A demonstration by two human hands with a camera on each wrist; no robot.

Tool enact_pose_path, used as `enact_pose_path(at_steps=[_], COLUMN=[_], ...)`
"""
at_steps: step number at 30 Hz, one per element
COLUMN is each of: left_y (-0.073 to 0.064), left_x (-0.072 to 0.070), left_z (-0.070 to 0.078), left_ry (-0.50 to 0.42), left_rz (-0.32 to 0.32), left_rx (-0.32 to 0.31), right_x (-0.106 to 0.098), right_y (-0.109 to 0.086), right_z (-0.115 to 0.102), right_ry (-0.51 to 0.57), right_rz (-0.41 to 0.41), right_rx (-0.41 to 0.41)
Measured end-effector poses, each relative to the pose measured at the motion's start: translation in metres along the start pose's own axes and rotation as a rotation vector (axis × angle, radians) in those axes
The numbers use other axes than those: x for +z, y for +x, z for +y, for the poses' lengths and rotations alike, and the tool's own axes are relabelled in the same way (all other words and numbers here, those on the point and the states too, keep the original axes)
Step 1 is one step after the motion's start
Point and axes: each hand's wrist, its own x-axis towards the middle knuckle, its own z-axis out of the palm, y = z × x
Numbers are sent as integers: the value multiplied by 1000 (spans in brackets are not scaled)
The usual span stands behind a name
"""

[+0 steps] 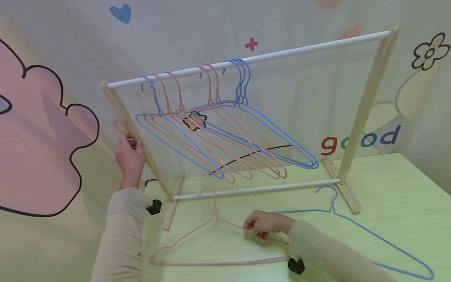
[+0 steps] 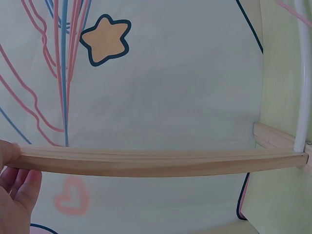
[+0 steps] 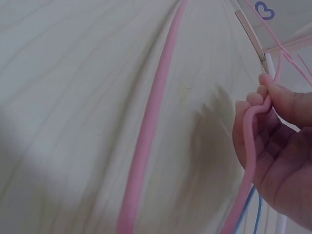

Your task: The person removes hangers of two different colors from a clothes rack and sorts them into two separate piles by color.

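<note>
My left hand (image 1: 130, 156) grips the left wooden post (image 1: 151, 160) of a small clothes rack, fingers curled round it in the left wrist view. With my right hand (image 1: 264, 225) I pinch the shoulder of a pink hanger (image 1: 183, 264) low over the table; its hook points toward the rack. The right wrist view shows thumb and fingers closed on the bent pink wire (image 3: 249, 141). Behind my right forearm a blue hanger (image 1: 384, 239) lies on the table, partly hidden by the sleeve.
From the rack's white top rail (image 1: 303, 50) hang several pink hangers (image 1: 211, 90) and blue hangers (image 1: 278, 125), bunched left and centre. A lower white rail (image 1: 257, 190) joins the wooden feet (image 1: 347, 196). The rack stands on a pale green table (image 1: 394, 188) before a printed cloth.
</note>
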Motion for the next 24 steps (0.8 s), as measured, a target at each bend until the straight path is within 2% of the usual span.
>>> enact_pose_path(at_steps=[7, 11, 15, 24], left_y=[0, 0, 0, 1], left_x=[0, 1, 1, 1], left_z=[0, 0, 0, -1], left_ry=[1, -2, -2, 7], left_rz=[-3, -2, -8, -1], left_rx=[-2, -1, -4, 2], right_x=[5, 8, 11, 16], right_y=[12, 19, 22, 24], right_z=[3, 7, 8, -1], right_ry=[10, 11, -43, -159], right_rz=[34, 65, 99, 183], right_rx=[8, -19, -43, -20])
